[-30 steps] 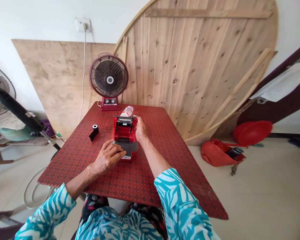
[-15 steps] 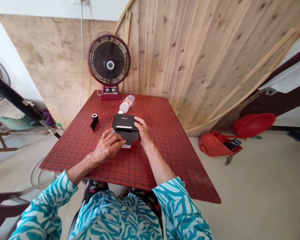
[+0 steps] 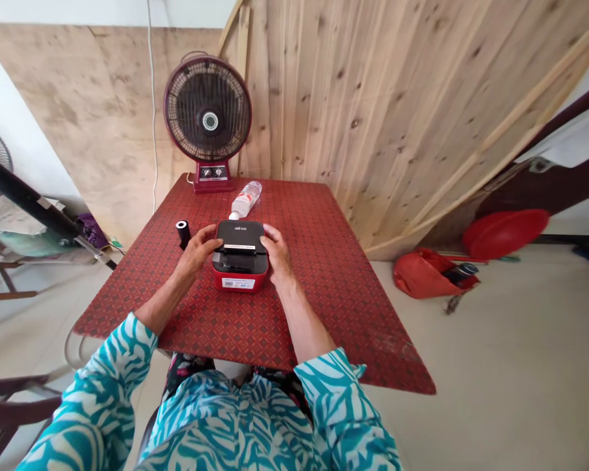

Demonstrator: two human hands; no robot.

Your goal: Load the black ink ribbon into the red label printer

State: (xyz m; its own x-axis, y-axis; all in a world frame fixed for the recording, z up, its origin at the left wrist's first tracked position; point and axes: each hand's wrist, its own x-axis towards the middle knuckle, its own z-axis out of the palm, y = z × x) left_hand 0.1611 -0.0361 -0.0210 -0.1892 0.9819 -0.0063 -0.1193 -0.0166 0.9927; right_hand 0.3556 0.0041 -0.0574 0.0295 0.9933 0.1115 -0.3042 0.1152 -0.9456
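Note:
A small red and black printer (image 3: pixel 241 263) lies on the table with its black lid at the back and a white label on its front face. My left hand (image 3: pixel 197 248) holds the left side of the lid, thumb on top and fingers along the edge. Opposite it, my right hand (image 3: pixel 277 252) grips the lid's right edge the same way. Whether the lid is fully closed I cannot tell. Left of the printer stands a small black roll (image 3: pixel 182 232) with a white core, partly behind my left hand.
A clear plastic bottle (image 3: pixel 247 199) lies behind the printer on the red patterned table (image 3: pixel 324 314). At the table's back left stands a dark red fan (image 3: pixel 208 118). On the floor to the right are a red bag (image 3: pixel 417 275) and a red basin (image 3: pixel 508 233).
My left hand has moved from the printer's front part back to the lid's left side, uncovering the front label. My right hand stays on the right edge. The view has shifted slightly.

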